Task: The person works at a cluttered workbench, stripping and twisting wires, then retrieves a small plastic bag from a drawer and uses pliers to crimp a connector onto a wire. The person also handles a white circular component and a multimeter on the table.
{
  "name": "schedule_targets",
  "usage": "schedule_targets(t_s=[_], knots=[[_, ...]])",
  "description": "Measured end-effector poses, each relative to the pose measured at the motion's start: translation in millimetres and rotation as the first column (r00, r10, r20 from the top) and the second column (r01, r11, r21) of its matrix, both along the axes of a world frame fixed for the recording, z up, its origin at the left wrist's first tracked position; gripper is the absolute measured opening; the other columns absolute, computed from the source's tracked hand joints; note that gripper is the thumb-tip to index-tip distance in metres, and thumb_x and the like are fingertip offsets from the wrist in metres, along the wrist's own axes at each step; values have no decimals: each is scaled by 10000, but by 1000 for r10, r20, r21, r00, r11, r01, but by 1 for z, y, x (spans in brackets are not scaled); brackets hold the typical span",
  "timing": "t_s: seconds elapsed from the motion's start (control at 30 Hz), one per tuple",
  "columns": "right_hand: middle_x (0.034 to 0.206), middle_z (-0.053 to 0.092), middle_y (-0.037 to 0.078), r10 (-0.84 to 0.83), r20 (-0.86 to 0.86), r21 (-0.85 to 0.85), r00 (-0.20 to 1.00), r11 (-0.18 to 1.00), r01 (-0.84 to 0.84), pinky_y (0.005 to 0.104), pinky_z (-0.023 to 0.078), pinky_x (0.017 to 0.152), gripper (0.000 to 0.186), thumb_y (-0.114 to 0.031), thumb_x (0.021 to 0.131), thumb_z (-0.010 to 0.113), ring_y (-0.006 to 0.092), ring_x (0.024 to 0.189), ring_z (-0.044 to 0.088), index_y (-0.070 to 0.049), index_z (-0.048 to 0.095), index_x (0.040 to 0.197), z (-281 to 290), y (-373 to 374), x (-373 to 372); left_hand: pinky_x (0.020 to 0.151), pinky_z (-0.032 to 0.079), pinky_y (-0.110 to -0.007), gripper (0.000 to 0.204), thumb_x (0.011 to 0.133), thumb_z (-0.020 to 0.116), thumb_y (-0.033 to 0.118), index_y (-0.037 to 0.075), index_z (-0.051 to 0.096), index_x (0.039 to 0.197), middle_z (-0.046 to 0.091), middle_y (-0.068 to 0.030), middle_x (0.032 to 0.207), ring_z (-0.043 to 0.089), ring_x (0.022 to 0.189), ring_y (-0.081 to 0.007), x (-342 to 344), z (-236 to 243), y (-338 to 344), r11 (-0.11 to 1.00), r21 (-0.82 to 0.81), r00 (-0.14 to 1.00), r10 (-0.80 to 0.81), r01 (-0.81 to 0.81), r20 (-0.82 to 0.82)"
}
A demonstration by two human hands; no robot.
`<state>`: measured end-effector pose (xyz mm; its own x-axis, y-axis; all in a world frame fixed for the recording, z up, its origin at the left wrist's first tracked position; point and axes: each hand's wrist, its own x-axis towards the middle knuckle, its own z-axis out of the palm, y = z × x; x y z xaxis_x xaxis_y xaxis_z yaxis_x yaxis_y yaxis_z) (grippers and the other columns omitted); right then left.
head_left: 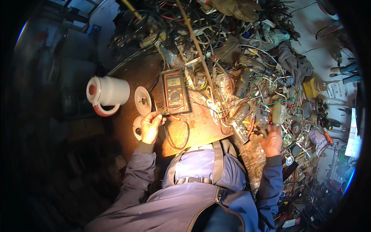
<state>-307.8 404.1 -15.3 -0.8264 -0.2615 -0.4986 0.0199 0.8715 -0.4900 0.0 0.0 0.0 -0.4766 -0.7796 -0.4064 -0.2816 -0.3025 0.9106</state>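
Observation:
My left hand (150, 128) is closed in a pinch at the lower left corner of a multimeter (176, 92). Between its fingertips is the end of a black cable (188, 135), which loops down over the brown board. The multimeter lies face up with its screen lit. My right hand (273, 140) reaches into the clutter at the right, its fingers partly hidden among small parts, so its grip is unclear. Close to my left hand lie two round pale discs, the upper disc (141, 101) showing a dark centre, the lower one partly behind my fingers.
At the left lies a white kettle-like jug (116, 91) with a red handle. A heap of wires and tools (247, 73) covers the far and right side. A long thin rod (195, 40) slants across it. The brown board (205, 135) ends near my lap.

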Motion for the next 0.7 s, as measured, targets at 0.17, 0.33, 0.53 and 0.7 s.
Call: schedule_targets(t_s=[0.17, 0.33, 0.53, 0.7], knots=[[1340, 571, 236, 280, -430, 470, 858, 881, -52, 415, 482, 1050, 558, -27, 728, 740, 370, 1130, 642, 82, 528, 1233, 65, 11, 6, 748, 580, -263, 192, 1009, 624, 93, -48, 650, 1138, 713, -96, 955, 717, 834, -168, 34, 12, 2, 999, 29, 994, -11, 14, -112], [945, 682, 169, -103, 29, -515, 994, 851, 103, 334, 586, 729, 404, -128, 832, 639, 244, 863, 700, 77, 583, 1175, 100, -18, 60, 719, 534, -239, 164, 1027, 607, 131, -21, 647, 1073, 705, -77, 859, 669, 764, -110, 64, 43, -2, 989, 81, 963, -97, 121, -249], [822, 669, 73, 256, 492, -747, 832, 615, 253, 264, 536, 619, 232, -117, 934, 673, 137, 659, 651, 33, 628, 1104, 103, -139, 204, 750, 529, -240, 174, 1013, 639, 132, -1, 643, 1125, 692, -46, 935, 658, 814, -96, 83, 63, 2, 981, 90, 904, -121, 172, -409], [794, 650, 30, 298, 603, -688, 740, 663, 294, 254, 502, 579, 181, -192, 982, 646, 91, 663, 626, -19, 636, 1034, 112, -190, 270, 788, 559, -255, 146, 943, 659, -28, -5, 636, 1086, 654, -78, 1085, 660, 884, -118, 87, 69, 14, 979, -46, 890, -200, 199, -410]])
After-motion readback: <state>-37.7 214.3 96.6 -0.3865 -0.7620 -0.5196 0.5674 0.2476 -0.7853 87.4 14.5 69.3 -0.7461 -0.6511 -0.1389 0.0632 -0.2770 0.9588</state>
